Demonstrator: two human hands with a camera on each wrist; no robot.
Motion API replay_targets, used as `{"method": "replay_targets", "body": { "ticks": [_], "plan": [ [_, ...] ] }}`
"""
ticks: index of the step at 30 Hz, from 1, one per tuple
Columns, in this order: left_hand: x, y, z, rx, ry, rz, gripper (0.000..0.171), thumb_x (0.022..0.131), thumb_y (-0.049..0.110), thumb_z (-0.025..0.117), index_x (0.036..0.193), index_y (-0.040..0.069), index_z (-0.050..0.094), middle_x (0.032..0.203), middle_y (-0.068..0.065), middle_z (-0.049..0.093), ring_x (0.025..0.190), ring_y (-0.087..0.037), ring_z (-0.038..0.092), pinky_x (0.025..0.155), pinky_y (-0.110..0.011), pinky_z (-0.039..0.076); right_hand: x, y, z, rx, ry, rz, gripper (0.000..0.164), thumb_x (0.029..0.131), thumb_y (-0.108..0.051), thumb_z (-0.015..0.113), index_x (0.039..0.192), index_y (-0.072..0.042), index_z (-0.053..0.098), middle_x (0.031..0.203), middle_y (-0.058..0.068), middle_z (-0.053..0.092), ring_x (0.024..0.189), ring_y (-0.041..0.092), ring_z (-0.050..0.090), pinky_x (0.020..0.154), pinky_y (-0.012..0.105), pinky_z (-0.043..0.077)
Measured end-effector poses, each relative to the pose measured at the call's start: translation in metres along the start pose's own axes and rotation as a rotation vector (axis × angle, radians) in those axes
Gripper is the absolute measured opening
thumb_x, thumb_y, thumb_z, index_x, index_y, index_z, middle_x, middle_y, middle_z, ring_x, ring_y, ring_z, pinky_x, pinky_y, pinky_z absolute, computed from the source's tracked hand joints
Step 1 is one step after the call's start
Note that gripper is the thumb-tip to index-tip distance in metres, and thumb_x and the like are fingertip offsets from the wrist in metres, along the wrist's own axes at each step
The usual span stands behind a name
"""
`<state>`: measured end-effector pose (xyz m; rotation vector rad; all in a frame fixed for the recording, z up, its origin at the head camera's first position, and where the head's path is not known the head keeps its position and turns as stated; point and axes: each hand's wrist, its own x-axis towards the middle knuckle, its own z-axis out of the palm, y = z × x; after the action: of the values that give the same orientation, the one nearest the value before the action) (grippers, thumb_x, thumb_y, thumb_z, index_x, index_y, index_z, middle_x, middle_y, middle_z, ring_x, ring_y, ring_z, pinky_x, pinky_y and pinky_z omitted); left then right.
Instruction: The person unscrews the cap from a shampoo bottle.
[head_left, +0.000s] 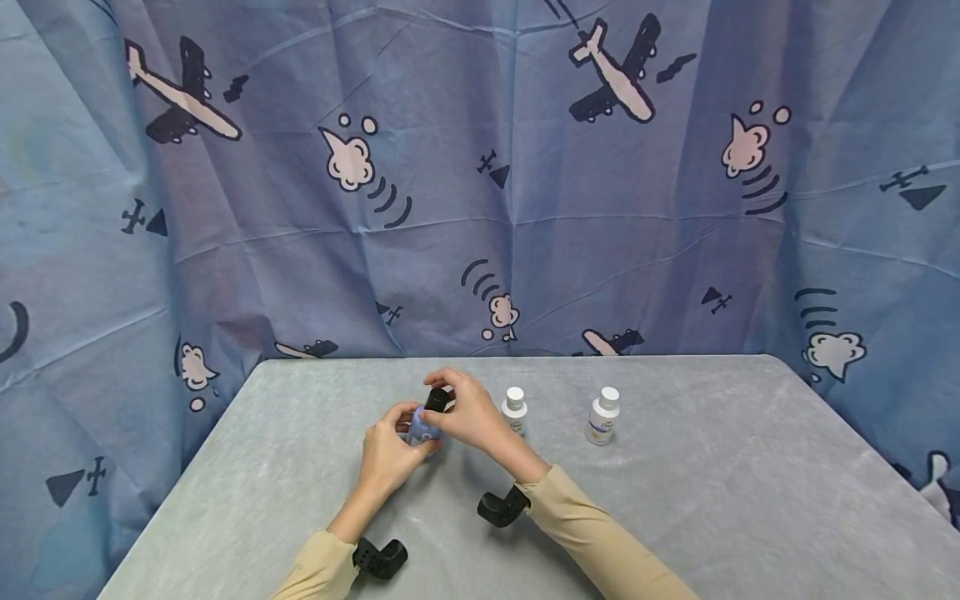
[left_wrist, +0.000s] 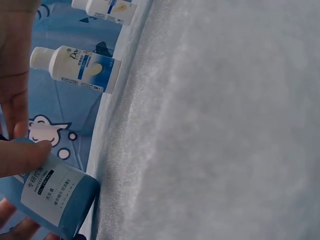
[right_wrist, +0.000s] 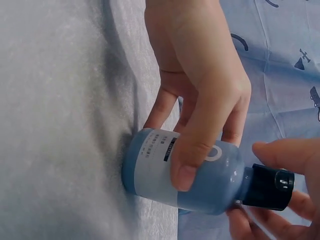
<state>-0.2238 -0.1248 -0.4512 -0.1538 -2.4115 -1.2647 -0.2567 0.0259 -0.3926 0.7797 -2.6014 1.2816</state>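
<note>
The left hand [head_left: 384, 457] grips a blue bottle [right_wrist: 212, 187] above or on the surface [head_left: 750, 467]; I cannot tell whether its base touches. The right hand [head_left: 472, 412] curls its fingers round the black cap [right_wrist: 270, 187]. A loose left hold could let the bottle twist or slip. The head view shows two white bottles [head_left: 602, 422] standing rightward; the right wrist view shows neither, but reveals small label [right_wrist: 156, 182] print.

The head view looks forward and down over the desk [head_left: 712, 500], from well back, to the curtain [head_left: 442, 200] beyond. Both wrist views look from close in, tipped sideways, and face across the desk toward the curtain; they share the blue bottle [right_wrist: 217, 180], which the head view also shows.
</note>
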Motion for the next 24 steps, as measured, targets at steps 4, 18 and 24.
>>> {"method": "replay_targets", "body": {
  "ticks": [4, 18, 24],
  "plan": [
    [-0.0002, -0.0008, 0.0004, 0.006, 0.007, 0.014, 0.052, 0.066, 0.021, 0.087, 0.113, 0.01, 0.066, 0.093, -0.009, 0.074, 0.086, -0.021, 0.07, 0.074, -0.036, 0.055, -0.0011, -0.0003, -0.0021, -0.047, 0.0, 0.016, 0.037, 0.078, -0.022, 0.077, 0.111, -0.009, 0.065, 0.104, 0.008, 0.067, 0.084, 0.02, 0.063, 0.07, 0.024, 0.051],
    [-0.0005, 0.0009, 0.0011, -0.001, -0.001, 0.006, 0.055, 0.065, 0.017, 0.086, 0.115, 0.009, 0.066, 0.094, -0.011, 0.074, 0.086, -0.022, 0.07, 0.075, -0.038, 0.054, -0.0012, 0.0033, -0.004, 0.006, -0.033, -0.02, 0.031, 0.078, -0.006, 0.074, 0.108, -0.007, 0.067, 0.104, 0.011, 0.067, 0.088, 0.024, 0.066, 0.075, 0.035, 0.057],
    [-0.0014, 0.0011, 0.0003, -0.011, -0.013, 0.002, 0.054, 0.066, 0.018, 0.085, 0.116, 0.008, 0.065, 0.096, -0.012, 0.073, 0.088, -0.024, 0.07, 0.075, -0.04, 0.054, -0.0024, 0.0034, -0.005, 0.04, -0.027, -0.051, 0.032, 0.079, -0.001, 0.072, 0.11, -0.005, 0.066, 0.11, 0.013, 0.065, 0.096, 0.024, 0.064, 0.081, 0.036, 0.057]
  ]
}}
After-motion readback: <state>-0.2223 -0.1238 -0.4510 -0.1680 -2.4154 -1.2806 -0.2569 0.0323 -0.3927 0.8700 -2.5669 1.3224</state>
